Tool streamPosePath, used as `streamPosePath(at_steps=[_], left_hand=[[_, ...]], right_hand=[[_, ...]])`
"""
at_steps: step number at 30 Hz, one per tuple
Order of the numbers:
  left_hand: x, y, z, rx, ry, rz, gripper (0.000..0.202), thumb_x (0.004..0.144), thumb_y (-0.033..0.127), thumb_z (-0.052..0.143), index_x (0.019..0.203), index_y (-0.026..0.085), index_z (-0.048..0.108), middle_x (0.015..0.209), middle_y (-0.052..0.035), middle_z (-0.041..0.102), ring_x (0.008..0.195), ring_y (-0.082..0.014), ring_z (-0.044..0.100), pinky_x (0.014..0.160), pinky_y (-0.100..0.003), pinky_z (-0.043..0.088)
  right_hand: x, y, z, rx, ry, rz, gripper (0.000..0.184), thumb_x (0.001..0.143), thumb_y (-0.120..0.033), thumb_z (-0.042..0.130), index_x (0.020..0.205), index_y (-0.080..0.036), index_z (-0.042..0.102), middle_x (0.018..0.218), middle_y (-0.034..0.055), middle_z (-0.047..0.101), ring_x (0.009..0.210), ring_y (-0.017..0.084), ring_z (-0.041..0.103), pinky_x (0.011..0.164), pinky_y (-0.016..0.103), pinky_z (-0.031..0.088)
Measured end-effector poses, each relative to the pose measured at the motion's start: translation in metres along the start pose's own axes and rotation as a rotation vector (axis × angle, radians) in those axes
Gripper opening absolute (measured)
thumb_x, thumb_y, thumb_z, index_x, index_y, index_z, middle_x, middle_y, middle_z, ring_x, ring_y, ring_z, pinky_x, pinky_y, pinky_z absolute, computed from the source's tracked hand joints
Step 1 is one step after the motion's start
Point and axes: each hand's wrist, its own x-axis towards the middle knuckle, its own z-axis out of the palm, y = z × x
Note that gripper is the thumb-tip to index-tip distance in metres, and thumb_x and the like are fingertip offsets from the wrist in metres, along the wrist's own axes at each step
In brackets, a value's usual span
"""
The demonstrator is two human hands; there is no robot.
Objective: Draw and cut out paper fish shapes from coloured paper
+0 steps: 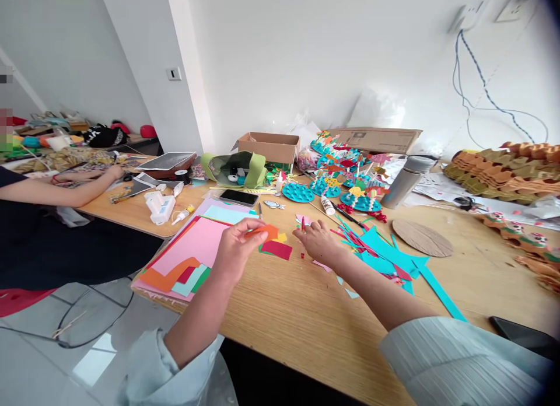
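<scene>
The left hand point(238, 249) pinches an orange paper scrap point(265, 232) in a narrow grip, thumb against fingers, above the wooden worktop point(350, 318). Just beside it, the right hand point(320, 244) has a narrow grip at a thin red strip point(302, 224) (whether it holds the strip is too small to tell). A stack of coloured card point(188, 248) lies left of the hands, teal paper offcuts point(380, 253) lie right of them, and a co-worker's hand point(111, 172) rests farther left.

Craft workshop: table point(306, 324), coloured paper point(192, 242), glue bottle point(328, 205)
</scene>
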Motion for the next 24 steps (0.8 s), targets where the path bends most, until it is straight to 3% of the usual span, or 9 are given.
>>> streamPosePath(at_steps=[6,9,12,15,17,18,21,24], left_hand=[[0.033,-0.013,0.032,-0.268,0.093,-0.122,0.023,0.061,0.022,0.076,0.081,0.015,0.067,0.084,-0.0024,0.069,0.081,-0.0153,0.062,0.084,-0.032,0.046],[0.047,-0.021,0.052,-0.246,0.065,-0.123,0.02,0.063,0.021,0.073,0.081,0.015,0.067,0.084,-0.0034,0.068,0.082,-0.0165,0.062,0.084,-0.032,0.046],[0.048,-0.033,0.066,0.057,0.039,0.101,0.007,0.072,0.019,0.067,0.078,0.017,0.067,0.091,-0.0056,0.066,0.091,-0.0195,0.062,0.086,-0.035,0.047],[0.034,-0.047,0.076,0.469,-0.029,0.46,0.009,0.08,0.017,0.06,0.081,0.02,0.068,0.102,-0.0078,0.062,0.103,-0.0209,0.056,0.093,-0.039,0.045],[0.023,-0.057,0.08,0.626,-0.137,0.624,0.012,0.082,0.013,0.056,0.085,0.02,0.066,0.11,-0.0094,0.059,0.111,-0.0224,0.052,0.096,-0.042,0.044],[0.018,-0.061,0.082,0.677,-0.183,0.679,0.015,0.082,0.012,0.055,0.087,0.021,0.065,0.112,-0.0093,0.058,0.114,-0.0231,0.05,0.097,-0.044,0.044],[0.01,-0.072,0.085,0.774,-0.277,0.773,0.018,0.081,0.009,0.053,0.089,0.02,0.064,0.117,-0.0094,0.057,0.119,-0.0255,0.047,0.1,-0.049,0.042],[0.009,-0.077,0.086,0.798,-0.327,0.8,0.024,0.08,0.006,0.053,0.097,0.02,0.062,0.118,-0.0096,0.056,0.119,-0.0259,0.046,0.1,-0.05,0.043]], right_hand=[[0.005,0.002,0.009,0.215,0.024,0.011,0.038,0.078,0.0,0.055,0.111,-0.015,0.066,0.102,0.0187,0.07,0.113,0.034,0.054,0.104,0.052,0.021],[-0.003,0.01,0.002,0.404,0.083,0.074,0.034,0.085,-0.006,0.049,0.114,-0.015,0.065,0.108,0.0192,0.068,0.119,0.034,0.05,0.103,0.05,0.026],[-0.023,0.019,-0.009,0.659,0.107,0.139,0.035,0.099,-0.03,0.033,0.114,-0.015,0.061,0.104,0.0165,0.071,0.099,0.027,0.064,0.087,0.039,0.046],[-0.05,0.024,-0.013,0.951,0.075,0.151,0.063,0.1,-0.046,0.008,0.103,-0.014,0.062,0.085,0.012,0.073,0.079,0.019,0.069,0.07,0.03,0.052],[-0.066,0.023,-0.011,1.538,0.026,0.243,0.055,0.096,-0.058,0.028,0.088,-0.015,0.063,0.078,0.0106,0.071,0.071,0.019,0.067,0.063,0.03,0.051],[-0.072,0.022,-0.009,1.718,0.0,0.27,0.049,0.092,-0.058,0.04,0.083,-0.015,0.062,0.075,0.0089,0.07,0.069,0.018,0.065,0.064,0.029,0.05],[-0.08,0.017,-0.004,1.909,-0.017,0.317,0.035,0.081,-0.05,0.066,0.076,-0.015,0.063,0.07,0.0037,0.067,0.065,0.014,0.061,0.063,0.026,0.047],[-0.079,0.015,-0.001,1.969,0.002,0.346,0.032,0.074,-0.045,0.075,0.074,-0.015,0.062,0.065,0.0012,0.064,0.06,0.012,0.057,0.058,0.024,0.044]])
